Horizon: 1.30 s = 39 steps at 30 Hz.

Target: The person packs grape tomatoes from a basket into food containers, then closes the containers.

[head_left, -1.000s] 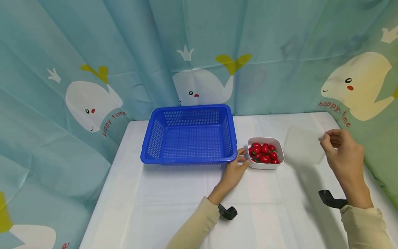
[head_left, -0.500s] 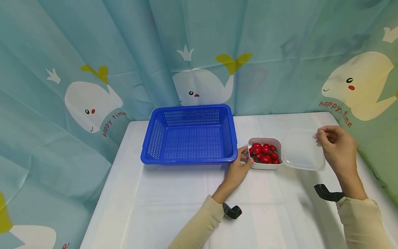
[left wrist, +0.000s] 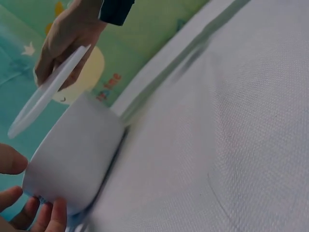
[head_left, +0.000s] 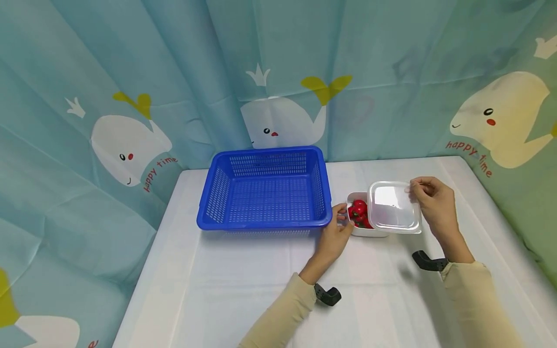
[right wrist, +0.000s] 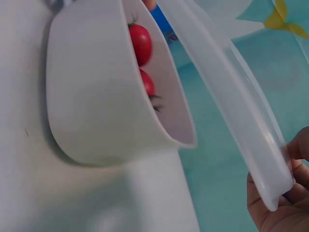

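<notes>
Cherry tomatoes (head_left: 359,209), red with green stems, lie in a small white food container (head_left: 369,233) on the table. My left hand (head_left: 334,238) holds the container at its left side, thumb at the front corner and fingers along the wall. Between thumb and fingers, my right hand (head_left: 435,205) pinches the right edge of a translucent lid (head_left: 395,209). Raised over the container, the lid hides its right part in the head view. A gap shows between the tilted lid (right wrist: 236,111) and the container's rim (right wrist: 181,143) in the right wrist view.
Left of the container stands a blue perforated basket (head_left: 267,224), its near right corner close to my left hand. A white cloth (head_left: 243,290) covers the table. Blue-green curtains (head_left: 183,58) with whale prints hang behind and at both sides.
My right hand has moved left with the lid, which came from beside the container to over its right part and turned flatter. The left hand has shifted slightly against the container.
</notes>
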Each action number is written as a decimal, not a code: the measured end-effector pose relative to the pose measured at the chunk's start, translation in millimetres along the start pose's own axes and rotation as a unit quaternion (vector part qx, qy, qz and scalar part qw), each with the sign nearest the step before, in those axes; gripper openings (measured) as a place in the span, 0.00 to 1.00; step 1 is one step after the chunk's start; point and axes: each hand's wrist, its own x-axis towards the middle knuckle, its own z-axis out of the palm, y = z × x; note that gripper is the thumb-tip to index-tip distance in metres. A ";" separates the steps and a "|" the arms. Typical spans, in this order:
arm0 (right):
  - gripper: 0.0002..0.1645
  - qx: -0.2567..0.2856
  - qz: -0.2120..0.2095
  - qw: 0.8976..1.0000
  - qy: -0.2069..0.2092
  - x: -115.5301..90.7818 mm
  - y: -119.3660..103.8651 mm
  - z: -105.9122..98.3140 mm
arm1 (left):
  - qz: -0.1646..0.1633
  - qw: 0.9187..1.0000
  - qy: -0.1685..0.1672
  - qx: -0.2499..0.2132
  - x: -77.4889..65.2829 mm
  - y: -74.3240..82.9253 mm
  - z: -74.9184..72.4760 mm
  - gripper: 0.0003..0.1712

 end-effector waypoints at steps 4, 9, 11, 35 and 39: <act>0.18 -0.035 -0.011 0.999 -0.019 1.9 2.3 14.5 | 0.000 1.000 0.016 0.005 -0.2 -0.6 1.6 0.27; 0.21 -0.029 -0.024 0.998 -0.042 3.8 -1.7 28.8 | -0.010 1.000 0.019 0.007 -1.3 0.1 2.5 0.25; 0.20 -0.032 -0.028 0.998 -0.049 4.5 -3.3 33.7 | -0.013 1.000 0.019 0.008 -1.5 -0.1 2.9 0.25; 0.16 -0.167 -0.097 0.977 -0.087 -3.4 -1.3 42.9 | -0.003 0.999 0.030 0.040 2.0 -1.1 7.7 0.32; 0.15 -0.164 -0.100 0.977 -0.089 -4.5 0.1 43.3 | -0.013 0.999 0.028 0.041 2.5 0.4 8.6 0.32</act>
